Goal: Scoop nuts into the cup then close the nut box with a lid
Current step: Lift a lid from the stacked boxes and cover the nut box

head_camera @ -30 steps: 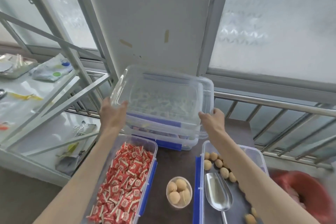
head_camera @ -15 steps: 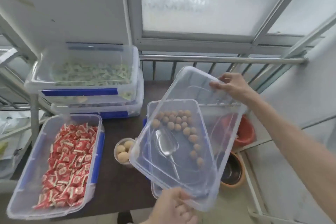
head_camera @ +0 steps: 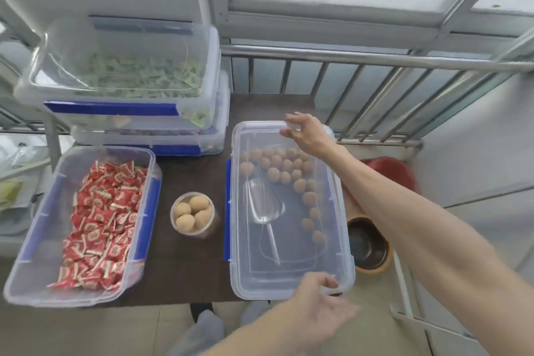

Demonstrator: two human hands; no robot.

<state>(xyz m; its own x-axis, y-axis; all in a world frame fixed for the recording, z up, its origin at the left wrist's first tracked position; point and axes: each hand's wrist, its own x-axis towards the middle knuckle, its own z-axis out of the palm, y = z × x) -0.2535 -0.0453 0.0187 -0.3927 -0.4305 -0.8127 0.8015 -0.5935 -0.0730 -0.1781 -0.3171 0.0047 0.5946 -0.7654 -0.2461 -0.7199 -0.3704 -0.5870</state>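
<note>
The clear lid [head_camera: 289, 271] lies flat on the nut box [head_camera: 228, 211], which stands at the right of the dark table [head_camera: 187, 269]. Through the lid I see round tan nuts [head_camera: 274, 174] and a metal scoop [head_camera: 264, 208] inside. My right hand [head_camera: 304, 130] grips the lid's far edge. At the near edge my left hand [head_camera: 316, 298] holds the lid with curled fingers. A small clear cup [head_camera: 192, 215] holding several nuts stands just left of the box.
An open box of red candies [head_camera: 31, 243] sits at the table's left. Two stacked boxes [head_camera: 115, 108] with green candies stand at the back left. A metal railing [head_camera: 375, 58] runs behind. A brown bowl [head_camera: 371, 250] and red basin [head_camera: 390, 173] lie on the floor to the right.
The lid was lifted off the stacked boxes, carried tilted over the nut box, and now lies flat on it. Both hands still hold its ends.
</note>
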